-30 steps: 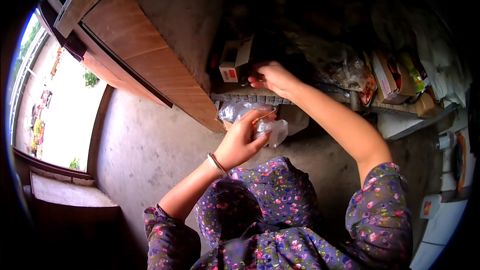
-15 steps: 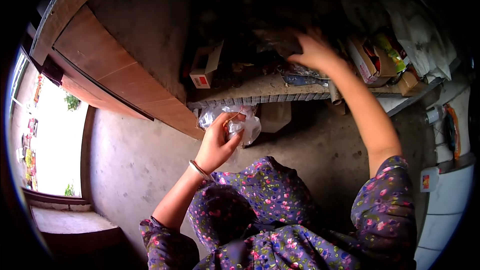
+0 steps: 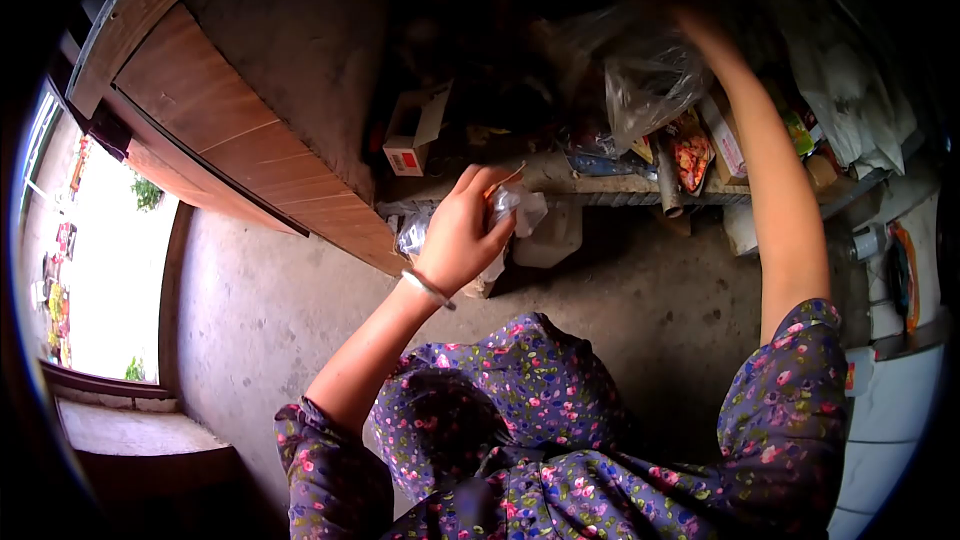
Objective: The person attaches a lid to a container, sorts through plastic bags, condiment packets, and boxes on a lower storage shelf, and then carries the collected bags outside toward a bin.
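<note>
My left hand (image 3: 465, 230), with a bangle at the wrist, is closed around a crumpled clear plastic bag (image 3: 508, 202) in front of the shelf edge. A thin orange-brown strand (image 3: 510, 178) sticks out above its fingers. Deep in the dim shelf is my right hand (image 3: 700, 32), its fingers blurred and partly lost in shadow. It grips a larger clear plastic bag (image 3: 650, 90), which hangs down to the left over the shelf clutter.
The shelf (image 3: 600, 183) carries an open small box (image 3: 408, 145), a red packet (image 3: 690, 150), a pipe-like tube (image 3: 668, 180) and a carton (image 3: 722, 138). Beneath it stands a whitish plastic container (image 3: 550, 237). A wooden panel (image 3: 240, 155) borders the left side.
My right hand has moved up and right, and a clear plastic bag now hangs from it, uncovering the red packet. My left hand has shifted up and right with its bag.
</note>
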Demonstrator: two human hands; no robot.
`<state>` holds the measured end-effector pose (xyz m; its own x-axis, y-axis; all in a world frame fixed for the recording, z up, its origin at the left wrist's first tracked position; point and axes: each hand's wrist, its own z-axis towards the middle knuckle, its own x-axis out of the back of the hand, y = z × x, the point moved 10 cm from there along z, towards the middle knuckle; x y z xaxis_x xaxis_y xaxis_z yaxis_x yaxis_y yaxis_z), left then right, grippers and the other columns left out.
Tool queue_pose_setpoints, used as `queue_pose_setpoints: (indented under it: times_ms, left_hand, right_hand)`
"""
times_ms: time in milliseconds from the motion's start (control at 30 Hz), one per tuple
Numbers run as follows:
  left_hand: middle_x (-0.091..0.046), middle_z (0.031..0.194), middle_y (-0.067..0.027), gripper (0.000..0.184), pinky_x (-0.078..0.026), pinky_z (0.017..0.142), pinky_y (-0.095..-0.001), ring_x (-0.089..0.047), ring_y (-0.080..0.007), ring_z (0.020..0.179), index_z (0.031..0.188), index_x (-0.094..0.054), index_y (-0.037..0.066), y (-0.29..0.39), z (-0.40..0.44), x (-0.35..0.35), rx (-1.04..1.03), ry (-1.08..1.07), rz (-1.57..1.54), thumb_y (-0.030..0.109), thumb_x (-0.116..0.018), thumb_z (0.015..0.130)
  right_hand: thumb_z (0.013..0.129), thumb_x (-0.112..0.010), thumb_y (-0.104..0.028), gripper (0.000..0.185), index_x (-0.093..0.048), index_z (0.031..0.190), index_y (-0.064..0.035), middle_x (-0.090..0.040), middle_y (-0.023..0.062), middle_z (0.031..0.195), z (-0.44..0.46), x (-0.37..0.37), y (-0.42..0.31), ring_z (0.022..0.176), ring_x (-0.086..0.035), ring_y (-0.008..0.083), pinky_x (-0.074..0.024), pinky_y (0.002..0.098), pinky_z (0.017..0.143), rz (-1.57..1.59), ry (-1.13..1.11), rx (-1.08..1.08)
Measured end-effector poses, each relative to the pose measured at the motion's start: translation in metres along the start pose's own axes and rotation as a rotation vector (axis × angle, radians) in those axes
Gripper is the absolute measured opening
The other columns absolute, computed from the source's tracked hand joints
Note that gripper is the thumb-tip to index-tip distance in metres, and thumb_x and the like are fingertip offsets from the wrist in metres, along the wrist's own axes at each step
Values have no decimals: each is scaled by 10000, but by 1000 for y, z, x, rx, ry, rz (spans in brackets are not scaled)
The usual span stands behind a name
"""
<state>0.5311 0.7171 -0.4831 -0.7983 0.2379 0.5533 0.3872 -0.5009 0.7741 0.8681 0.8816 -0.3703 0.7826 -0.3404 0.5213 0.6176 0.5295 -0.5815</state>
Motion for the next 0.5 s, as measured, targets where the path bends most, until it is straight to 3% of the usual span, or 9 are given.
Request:
queue_pose_setpoints:
  times_ms: [67, 167, 200, 300, 333, 367, 400, 433, 500]
  left_hand:
    - [-523, 1068, -122, 454, -453, 663, -261, -538, -157, 709, 1226, -512, 18, 5, 16, -4, -104, 50, 11, 9, -603, 782]
    - [-419, 1292, -184, 697, -498, 728, -326, -592, -272, 846, 1356, -377, 63, 27, 39, -14, -170, 136, 49, 38, -659, 718]
    - [-352, 1364, -208, 806, -513, 800, -379, -575, -356, 995, 1399, -299, 85, 39, 46, -23, -266, 178, 147, 60, -691, 695]
    - [-399, 1335, -232, 843, -507, 854, -434, -522, -440, 1071, 1397, -299, 94, 40, 66, -54, -218, 236, 329, 108, -728, 671]
    - [-422, 1323, -226, 744, -513, 856, -423, -516, -447, 1079, 1326, -414, 80, 27, 73, -70, -198, 234, 409, 165, -741, 662]
    - [-422, 1323, -226, 744, -513, 856, -423, -516, -447, 1079, 1326, -414, 80, 24, 74, -72, -201, 238, 408, 165, -741, 662]
    - [-422, 1327, -219, 677, -513, 857, -419, -515, -444, 1083, 1269, -473, 72, 15, 77, -81, -134, 159, 470, 188, -742, 659]
    - [-421, 1331, -213, 614, -514, 857, -415, -514, -441, 1088, 1212, -531, 64, 6, 78, -87, -63, 82, 532, 211, -744, 656]
    - [-454, 1310, -192, 508, -514, 857, -405, -526, -401, 1089, 1104, -611, 49, 8, 79, -81, -79, 131, 551, 236, -740, 650]
  right_hand:
    - [913, -558, -181, 281, -589, 1164, -57, -641, 26, 925, -35, 28, 48, 807, -593, 141, -499, 286, 715, 456, 249, -622]
    - [955, -518, -247, 288, -593, 1177, -80, -643, 54, 990, -55, 34, 31, 861, -593, 138, -512, 280, 755, 521, 252, -693]
    - [955, -518, -247, 288, -593, 1177, -80, -643, 54, 990, -60, 35, 33, 861, -593, 138, -512, 280, 755, 518, 252, -693]
    - [959, -485, -215, 281, -595, 1179, -78, -633, 37, 1039, -85, 14, 50, 860, -607, 140, -517, 287, 766, 747, 151, -731]
    - [941, -505, -225, 343, -544, 1235, -51, -615, 79, 1099, -98, -6, 10, 989, -605, 160, -516, 285, 822, 732, 25, -648]
    - [885, -600, -219, 572, -375, 1380, -43, -526, 120, 1267, -98, -33, -64, 1138, -552, 204, -486, 311, 921, 545, -289, -353]
    - [785, -724, -238, 883, -184, 1465, -82, -362, 150, 1418, -120, -58, -91, 1207, -497, 260, -434, 368, 1000, 376, -496, -355]
    - [687, -808, -275, 1052, -132, 1482, -137, -267, 169, 1466, -128, -68, -109, 1225, -479, 346, -394, 437, 1038, -181, -541, 136]
    - [609, -844, -312, 1106, -168, 1473, -175, -190, 199, 1487, -150, -99, -109, 1195, -472, 443, -390, 473, 1037, -439, -636, 78]
